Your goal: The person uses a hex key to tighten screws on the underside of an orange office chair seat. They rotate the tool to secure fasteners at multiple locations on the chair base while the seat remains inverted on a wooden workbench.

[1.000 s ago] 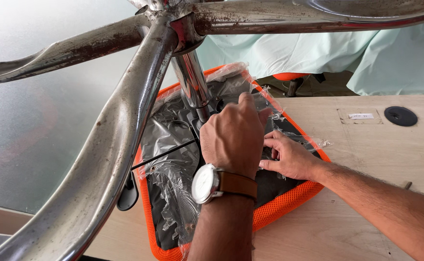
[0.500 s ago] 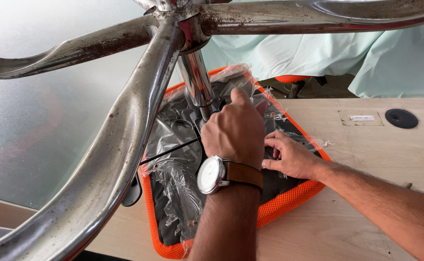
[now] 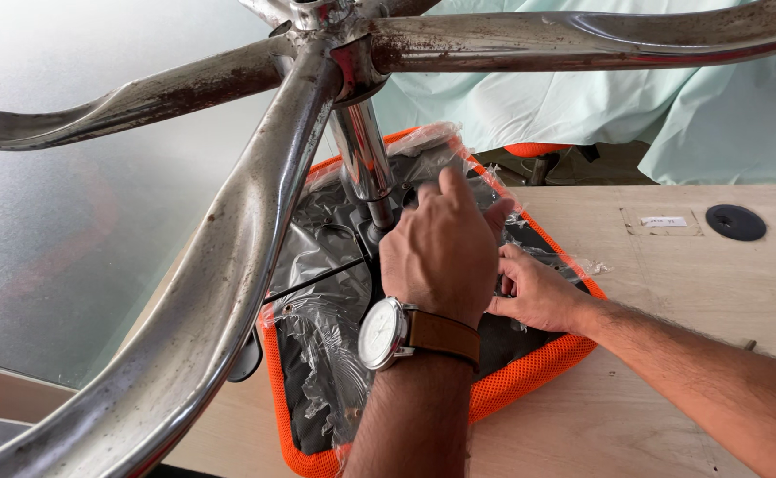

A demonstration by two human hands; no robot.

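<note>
Evidently the orange seat (image 3: 529, 376) lay upside down on the bench (image 3: 671, 354), chrome base (image 3: 255, 257) uppermost, so its underside faced me. My left hand (image 3: 445, 252) curled loosely over the plastic wrap (image 3: 317, 336) near the column (image 3: 361, 155); my right hand (image 3: 538, 292) pinched that wrap flat.

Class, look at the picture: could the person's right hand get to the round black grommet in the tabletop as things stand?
Probably yes. The right hand rests on the upturned orange chair seat, and the wooden table between it and the grommet lies bare; only a flat label plate is nearby.
</note>
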